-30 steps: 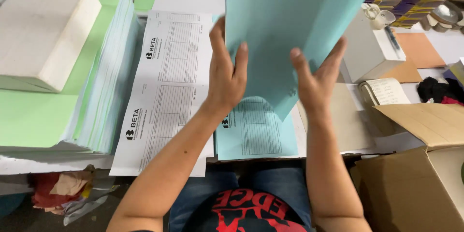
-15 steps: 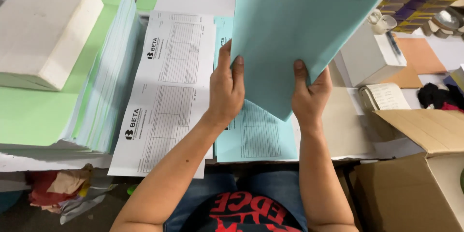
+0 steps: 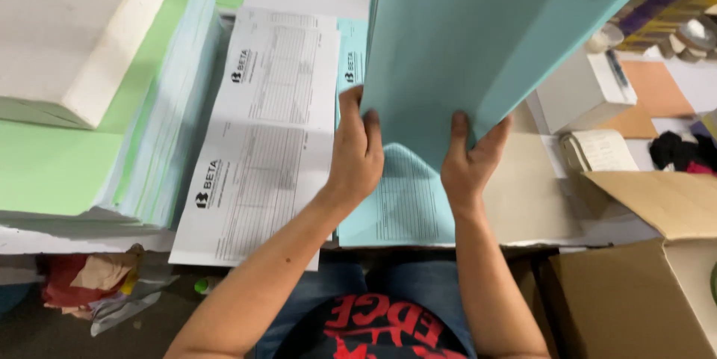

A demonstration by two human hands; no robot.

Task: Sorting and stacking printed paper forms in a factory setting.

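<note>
Head view. Left hand [image 3: 357,151] and right hand [image 3: 469,161] each close their grip on the lower edge of a tall sheaf of pale turquoise paper sheets [image 3: 478,38], held upright above the middle of the desk [image 3: 538,202]. Beneath it lies a turquoise printed form [image 3: 399,206]; just beside, toward the left, white printed forms [image 3: 261,135]. A stack of green and blue paper [image 3: 142,150] fills the desk's left edge, bearing what is probably a white wrapped ream [image 3: 67,38]. A brown cardboard box [image 3: 642,277] stands at the near right corner.
</note>
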